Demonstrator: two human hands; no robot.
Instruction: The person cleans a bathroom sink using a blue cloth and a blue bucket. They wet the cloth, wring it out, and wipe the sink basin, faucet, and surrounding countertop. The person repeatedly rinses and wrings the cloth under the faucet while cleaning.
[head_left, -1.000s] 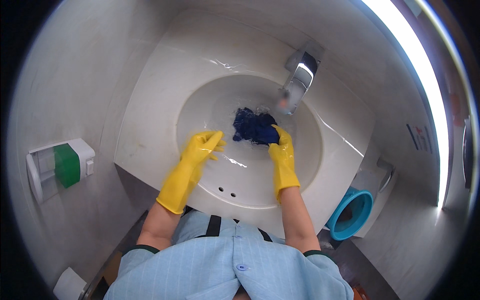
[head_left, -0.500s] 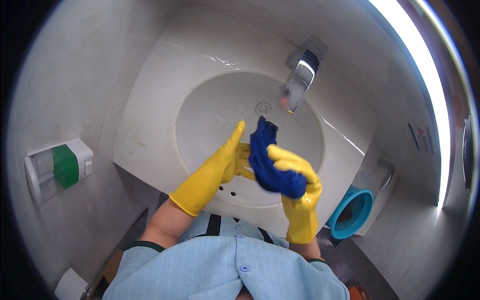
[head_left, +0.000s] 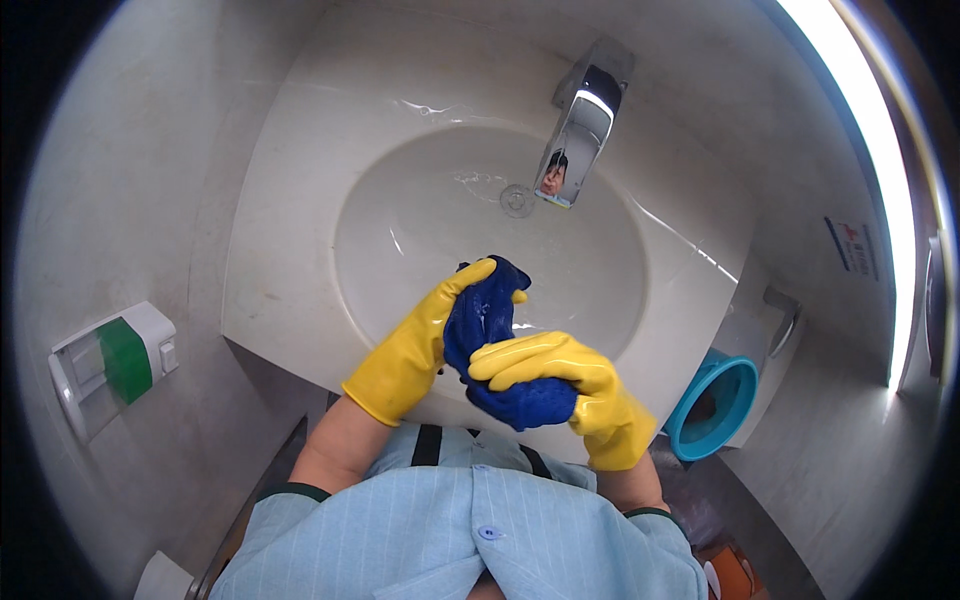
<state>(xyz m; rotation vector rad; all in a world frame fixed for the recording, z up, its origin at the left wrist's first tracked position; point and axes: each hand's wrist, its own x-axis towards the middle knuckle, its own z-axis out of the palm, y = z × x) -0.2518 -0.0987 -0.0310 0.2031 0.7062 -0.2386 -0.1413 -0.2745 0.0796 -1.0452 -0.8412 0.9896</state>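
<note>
A wet-looking dark blue cloth (head_left: 532,402) is bunched between my two hands over the near edge of the white washbasin (head_left: 390,210). On its left side, my left hand (head_left: 428,325), in a yellow rubber glove, grips the upper part with the thumb on top. My right hand (head_left: 555,365), gloved the same way, closes over the lower part, its fingers pointing left across the fabric. Some fingers of the left hand are hidden behind the cloth. Beyond the hands, the chrome tap (head_left: 578,135) leans over the basin near the round drain (head_left: 517,201).
A pale countertop (head_left: 285,250) surrounds the basin, with walls close on both sides. At the right, below the counter's edge, stands a turquoise bucket (head_left: 745,395). A white and green soap dispenser (head_left: 125,360) hangs on the left wall. A bright light strip (head_left: 870,120) runs along the right.
The left hand, open beside the cloth before, has taken hold of it. The right hand has turned over the cloth and shifted left; the cloth has moved left and slightly nearer.
</note>
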